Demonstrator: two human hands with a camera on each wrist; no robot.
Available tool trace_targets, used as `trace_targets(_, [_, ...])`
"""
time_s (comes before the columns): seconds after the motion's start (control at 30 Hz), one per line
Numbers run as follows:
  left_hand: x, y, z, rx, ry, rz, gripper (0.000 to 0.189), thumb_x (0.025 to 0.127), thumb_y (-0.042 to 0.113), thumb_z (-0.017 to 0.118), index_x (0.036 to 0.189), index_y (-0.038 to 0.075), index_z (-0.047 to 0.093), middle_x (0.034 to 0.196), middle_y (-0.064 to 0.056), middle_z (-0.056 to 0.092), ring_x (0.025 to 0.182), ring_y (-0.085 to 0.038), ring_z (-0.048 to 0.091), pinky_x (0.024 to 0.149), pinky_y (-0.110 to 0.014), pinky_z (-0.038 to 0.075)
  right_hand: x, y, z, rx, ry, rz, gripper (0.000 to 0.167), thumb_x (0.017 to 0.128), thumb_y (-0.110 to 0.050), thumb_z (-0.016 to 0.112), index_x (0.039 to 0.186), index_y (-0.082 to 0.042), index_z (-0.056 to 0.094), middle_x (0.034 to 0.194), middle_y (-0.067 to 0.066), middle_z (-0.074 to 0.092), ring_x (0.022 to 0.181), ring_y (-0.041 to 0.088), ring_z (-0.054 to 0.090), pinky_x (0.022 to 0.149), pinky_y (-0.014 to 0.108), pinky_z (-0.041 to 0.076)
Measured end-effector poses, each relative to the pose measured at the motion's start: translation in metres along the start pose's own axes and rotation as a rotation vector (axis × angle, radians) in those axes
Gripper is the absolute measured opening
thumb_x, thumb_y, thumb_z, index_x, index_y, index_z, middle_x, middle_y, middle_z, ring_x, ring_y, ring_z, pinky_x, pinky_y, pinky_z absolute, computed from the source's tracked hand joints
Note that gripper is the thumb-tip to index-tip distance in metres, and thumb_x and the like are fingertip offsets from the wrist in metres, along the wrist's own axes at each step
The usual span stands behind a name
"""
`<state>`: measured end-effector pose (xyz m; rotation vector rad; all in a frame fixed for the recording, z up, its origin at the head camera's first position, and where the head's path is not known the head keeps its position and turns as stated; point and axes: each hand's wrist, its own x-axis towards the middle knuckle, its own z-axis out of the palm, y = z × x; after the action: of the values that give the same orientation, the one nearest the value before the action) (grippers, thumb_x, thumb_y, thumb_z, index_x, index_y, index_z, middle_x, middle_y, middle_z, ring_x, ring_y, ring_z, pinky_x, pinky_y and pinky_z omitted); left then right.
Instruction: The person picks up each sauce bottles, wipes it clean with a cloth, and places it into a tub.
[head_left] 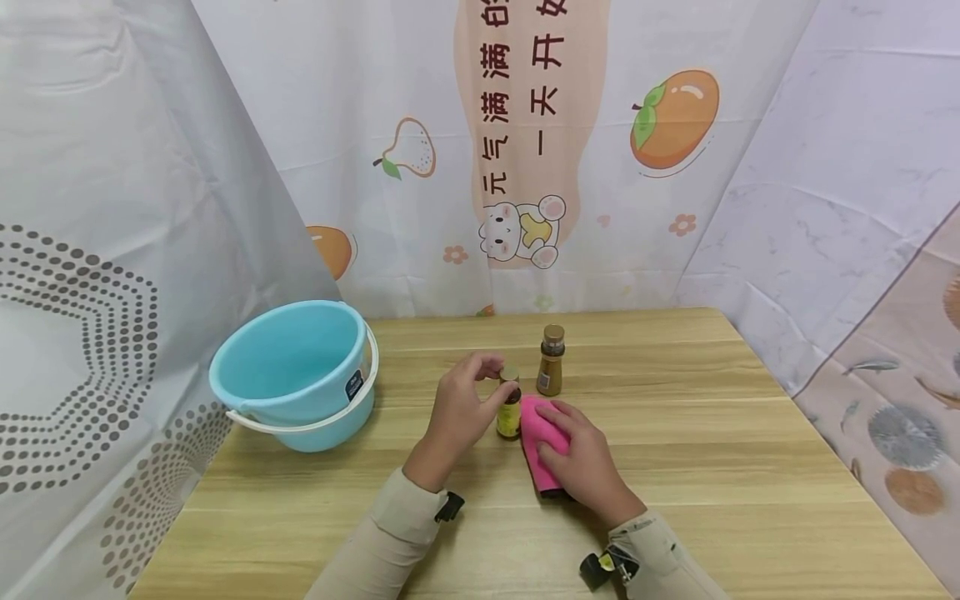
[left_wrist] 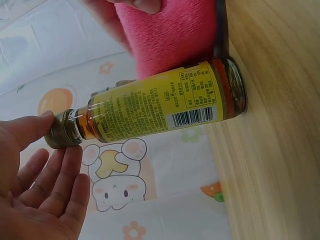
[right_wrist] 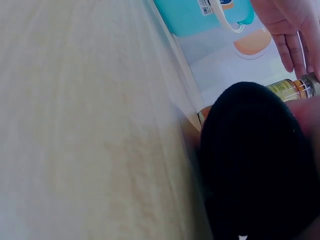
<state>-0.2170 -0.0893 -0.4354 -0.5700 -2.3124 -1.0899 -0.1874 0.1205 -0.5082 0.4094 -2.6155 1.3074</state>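
Observation:
My left hand (head_left: pixel 459 407) pinches the gold cap of a small glass bottle (head_left: pixel 508 418) between thumb and fingers. The bottle stands upright on the table; its yellow label with a barcode faces the left wrist camera (left_wrist: pixel 160 105). Against its right side, my right hand (head_left: pixel 587 458) holds a fuzzy pink pad (head_left: pixel 538 433). The pad's rounded black side (right_wrist: pixel 257 160) fills much of the right wrist view and hides most of the right fingers there. Just behind them stands a second bottle (head_left: pixel 551 373), brownish with a gold cap.
A light blue bucket (head_left: pixel 292 392) with a white handle stands at the table's left side. The wooden table (head_left: pixel 712 442) extends to the right of the hands. A printed curtain (head_left: pixel 420 208) hangs along the back edge, with more sheeting at both sides.

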Motion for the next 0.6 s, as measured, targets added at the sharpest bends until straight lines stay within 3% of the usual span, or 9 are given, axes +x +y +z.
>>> trace_targets(0.3, [0.0003, -0.0003, -0.0009, -0.012, -0.004, 0.004, 0.033, 0.091, 0.020, 0.082, 0.117, 0.007, 0.067, 0.109, -0.005, 0.074, 0.098, -0.014, 0.074, 0.089, -0.030, 0.062, 0.0002, -0.0013, -0.0012, 0.060, 0.119, -0.142, 0.058, 0.086, -0.012, 0.080, 0.141, -0.022, 0.065, 0.153, 0.010, 0.054, 0.136, 0.028, 0.056, 0.103, 0.045, 0.056])
trace_targets(0.5, [0.0007, 0.0009, -0.0016, -0.044, -0.022, 0.018, 0.032, 0.092, 0.016, 0.081, 0.118, 0.004, 0.066, 0.108, -0.009, 0.075, 0.098, -0.017, 0.075, 0.089, -0.032, 0.063, -0.0001, -0.0018, -0.0022, 0.128, 0.151, -0.213, 0.060, 0.089, -0.009, 0.080, 0.145, -0.023, 0.062, 0.157, 0.010, 0.050, 0.136, 0.028, 0.056, 0.105, 0.018, 0.049])
trace_targets(0.6, [0.0006, 0.0010, -0.0020, -0.049, -0.029, 0.019, 0.031, 0.093, 0.015, 0.080, 0.118, 0.005, 0.066, 0.108, -0.009, 0.075, 0.099, -0.017, 0.075, 0.089, -0.033, 0.063, 0.0001, -0.0016, -0.0018, 0.144, 0.155, -0.230, 0.059, 0.089, -0.009, 0.080, 0.144, -0.023, 0.062, 0.157, 0.011, 0.050, 0.136, 0.029, 0.056, 0.104, 0.013, 0.047])
